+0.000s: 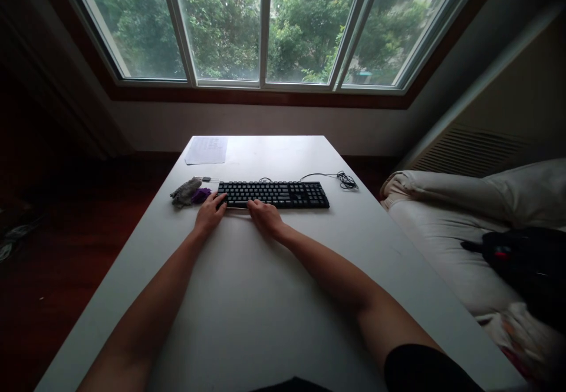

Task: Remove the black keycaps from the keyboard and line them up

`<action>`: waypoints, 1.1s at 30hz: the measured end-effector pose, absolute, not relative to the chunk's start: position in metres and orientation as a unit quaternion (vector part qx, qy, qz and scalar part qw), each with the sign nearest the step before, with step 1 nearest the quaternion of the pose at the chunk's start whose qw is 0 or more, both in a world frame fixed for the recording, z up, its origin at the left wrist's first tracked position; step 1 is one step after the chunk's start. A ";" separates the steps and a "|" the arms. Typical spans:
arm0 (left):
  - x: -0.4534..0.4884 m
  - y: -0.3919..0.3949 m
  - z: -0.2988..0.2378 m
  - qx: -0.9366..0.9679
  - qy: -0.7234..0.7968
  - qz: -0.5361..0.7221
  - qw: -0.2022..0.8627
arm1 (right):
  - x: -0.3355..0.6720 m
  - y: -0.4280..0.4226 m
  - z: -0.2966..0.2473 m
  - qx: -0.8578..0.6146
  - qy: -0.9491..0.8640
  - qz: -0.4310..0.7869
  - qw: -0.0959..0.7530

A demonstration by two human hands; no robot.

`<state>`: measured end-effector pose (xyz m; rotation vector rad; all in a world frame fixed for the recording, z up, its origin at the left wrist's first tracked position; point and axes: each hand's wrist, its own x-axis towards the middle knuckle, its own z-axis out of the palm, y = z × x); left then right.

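Observation:
A black keyboard (283, 193) lies across the middle of a white table (247, 309). My left hand (209, 212) rests at the keyboard's left front corner, fingertips touching its edge. At the front edge, left of centre, my right hand (264, 215) has its fingers curled against the keyboard. I cannot tell whether either hand grips the keyboard or only touches it. The keyboard's black cable (342, 178) coils at its far right.
A grey cloth (186, 191) and a purple object (201, 195) lie left of the keyboard. A printed sheet (206, 150) sits at the table's far left. A white couch (469, 244) with a black bag (526, 262) stands to the right. Windows face ahead.

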<state>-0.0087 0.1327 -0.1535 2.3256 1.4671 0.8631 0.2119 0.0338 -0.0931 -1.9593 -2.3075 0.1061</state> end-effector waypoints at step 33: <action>-0.001 0.126 -0.154 0.800 0.522 0.277 0.104 | 0.482 -0.079 -0.144 -0.779 -0.565 -0.002 0.274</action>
